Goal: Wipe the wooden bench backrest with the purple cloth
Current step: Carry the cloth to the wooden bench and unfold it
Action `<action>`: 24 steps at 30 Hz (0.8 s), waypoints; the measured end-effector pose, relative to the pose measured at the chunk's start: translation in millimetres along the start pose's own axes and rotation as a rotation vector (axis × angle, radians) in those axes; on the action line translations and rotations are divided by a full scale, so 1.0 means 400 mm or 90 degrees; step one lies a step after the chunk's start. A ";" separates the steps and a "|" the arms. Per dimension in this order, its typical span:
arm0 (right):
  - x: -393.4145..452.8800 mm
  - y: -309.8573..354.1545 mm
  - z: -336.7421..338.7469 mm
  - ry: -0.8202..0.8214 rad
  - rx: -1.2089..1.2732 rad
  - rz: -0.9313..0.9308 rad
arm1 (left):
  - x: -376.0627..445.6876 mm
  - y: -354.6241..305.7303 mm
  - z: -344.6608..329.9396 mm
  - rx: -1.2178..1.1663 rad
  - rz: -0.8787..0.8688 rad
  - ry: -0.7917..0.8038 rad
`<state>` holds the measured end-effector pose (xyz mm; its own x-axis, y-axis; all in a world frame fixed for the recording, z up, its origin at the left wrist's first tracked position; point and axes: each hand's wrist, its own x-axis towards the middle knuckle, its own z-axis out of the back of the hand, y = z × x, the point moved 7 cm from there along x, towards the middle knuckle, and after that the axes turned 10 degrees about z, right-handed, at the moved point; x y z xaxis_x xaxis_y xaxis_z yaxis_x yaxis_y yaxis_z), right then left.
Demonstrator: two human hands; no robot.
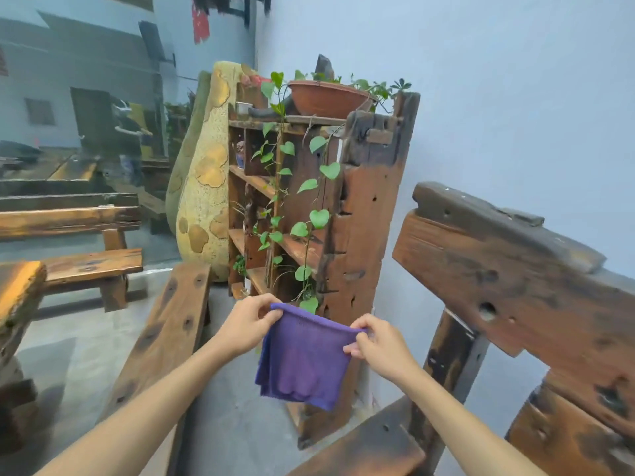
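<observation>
A pale blue wall (498, 80) backs the room, with the dark, weathered bench backrest (515, 280) at right and a rough wooden shelf (357, 218) trailing green vine (318, 218) at centre. In front of the shelf, clear of the backrest, the purple cloth (304, 359) hangs folded, its top corners pinched by the fingers of the left hand (245, 324) and right hand (378, 345).

Both hands (245, 326) pinching purple cloth (302, 359), bench backrest (515, 286) right

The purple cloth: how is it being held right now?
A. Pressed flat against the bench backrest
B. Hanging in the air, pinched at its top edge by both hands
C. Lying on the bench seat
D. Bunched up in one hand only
B: the purple cloth hangs free, its top corners pinched by the left hand and right hand, clear of the bench backrest.
</observation>
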<state>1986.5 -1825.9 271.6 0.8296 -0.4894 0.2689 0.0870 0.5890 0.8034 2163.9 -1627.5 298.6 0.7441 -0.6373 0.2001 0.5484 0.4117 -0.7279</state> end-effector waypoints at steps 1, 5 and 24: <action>0.032 0.009 0.019 -0.021 0.004 0.006 | 0.038 -0.009 0.002 -0.019 -0.008 -0.013; 0.200 0.034 0.126 -0.094 -0.034 0.022 | 0.267 -0.089 -0.025 -0.110 -0.081 -0.064; 0.801 0.218 0.766 -0.441 0.002 0.032 | 1.033 -0.871 0.065 -0.321 -0.501 -0.107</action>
<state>2090.9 -2128.5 590.7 0.2894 -0.7598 0.5822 0.0549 0.6203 0.7824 2290.5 -2017.3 651.9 0.2975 -0.4934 0.8174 0.7163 -0.4506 -0.5328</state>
